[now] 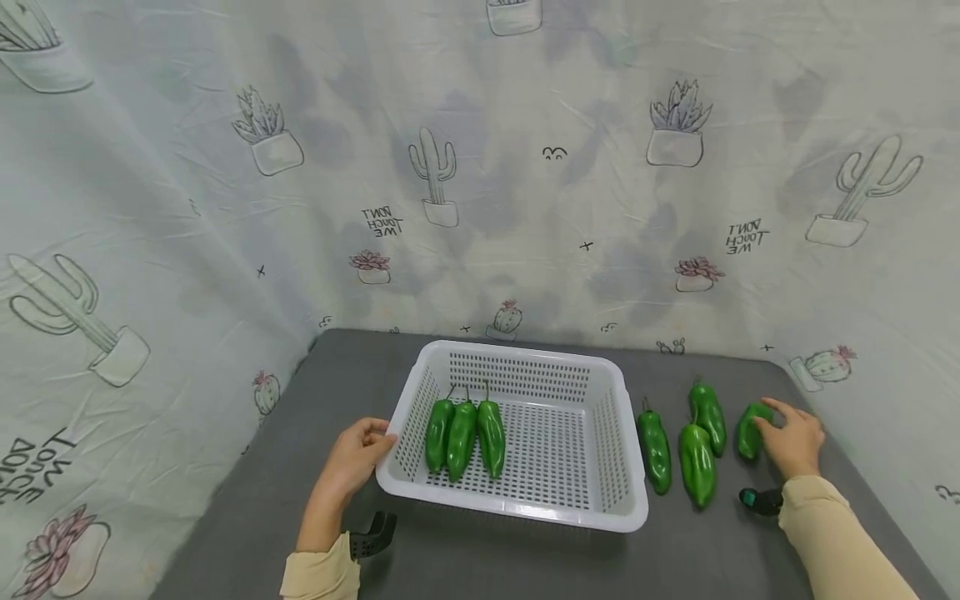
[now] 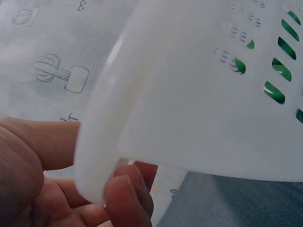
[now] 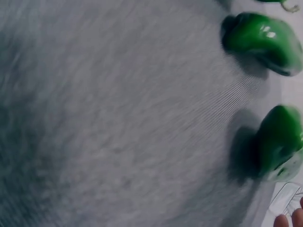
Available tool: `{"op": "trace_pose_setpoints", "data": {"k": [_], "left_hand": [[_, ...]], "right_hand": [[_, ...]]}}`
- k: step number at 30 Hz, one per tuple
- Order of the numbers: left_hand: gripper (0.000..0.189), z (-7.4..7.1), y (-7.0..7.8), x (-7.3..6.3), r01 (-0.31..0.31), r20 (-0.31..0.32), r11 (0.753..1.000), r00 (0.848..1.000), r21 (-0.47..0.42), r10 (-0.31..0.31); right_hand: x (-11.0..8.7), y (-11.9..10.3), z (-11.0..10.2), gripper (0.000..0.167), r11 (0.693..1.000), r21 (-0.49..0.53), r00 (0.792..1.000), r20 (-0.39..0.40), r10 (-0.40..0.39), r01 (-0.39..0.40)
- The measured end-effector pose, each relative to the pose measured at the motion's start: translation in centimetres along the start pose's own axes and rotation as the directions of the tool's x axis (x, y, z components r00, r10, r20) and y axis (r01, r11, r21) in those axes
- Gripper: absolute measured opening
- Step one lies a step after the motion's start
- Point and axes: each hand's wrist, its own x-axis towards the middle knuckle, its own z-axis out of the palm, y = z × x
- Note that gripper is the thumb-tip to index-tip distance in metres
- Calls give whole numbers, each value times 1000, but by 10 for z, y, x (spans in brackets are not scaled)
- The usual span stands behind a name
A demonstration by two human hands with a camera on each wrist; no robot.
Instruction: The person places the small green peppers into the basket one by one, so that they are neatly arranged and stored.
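A white plastic basket (image 1: 517, 511) with slotted walls stands on the dark grey table, and three green peppers (image 1: 461, 437) lie side by side at its left. My left hand (image 1: 363, 450) grips the basket's left rim; in the left wrist view its fingers (image 2: 125, 196) curl under the rim's edge. At the far right, my right hand (image 1: 793, 437) is at a green pepper (image 1: 747, 432), thumb and forefinger spread beside it. Fingertips (image 3: 297, 218) show at the lower corner of the right wrist view, apart from the nearest pepper (image 3: 279, 139).
Between the basket and my right hand lie three more green peppers: one by the basket wall (image 1: 654, 450), one at the front (image 1: 697, 467) and one behind it (image 1: 708, 414). A cactus-print cloth (image 1: 517, 208) hangs around the table (image 1: 495, 567).
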Motion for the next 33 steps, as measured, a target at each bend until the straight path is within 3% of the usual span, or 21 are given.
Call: {"op": "trace_pose_setpoints", "data": {"k": [6,11,17,23,29,33], "left_hand": [[30,1,0,1,-1,-4,1000,1000,6,1],[30,2,0,1,2,-5,1000,1000,10,-2],[30,2,0,1,0,-8,1000,1000,6,0],[30,1,1,1,-9,-11,1000,1000,1,9],[30,1,1,2,-2,-4,1000,1000,5,2],[30,1,1,2,-2,-6,1000,1000,3,2]], "right_hand": [[0,9,0,47,998,-40,994,97,57,-53],[2,9,-2,48,996,-84,988,149,42,-30],[7,6,-4,53,992,-112,963,257,80,-52],[11,5,-4,54,993,-117,942,333,38,1],[11,4,-3,52,995,-99,925,379,39,-2],[10,3,-3,53,993,-119,924,380,43,3]]}}
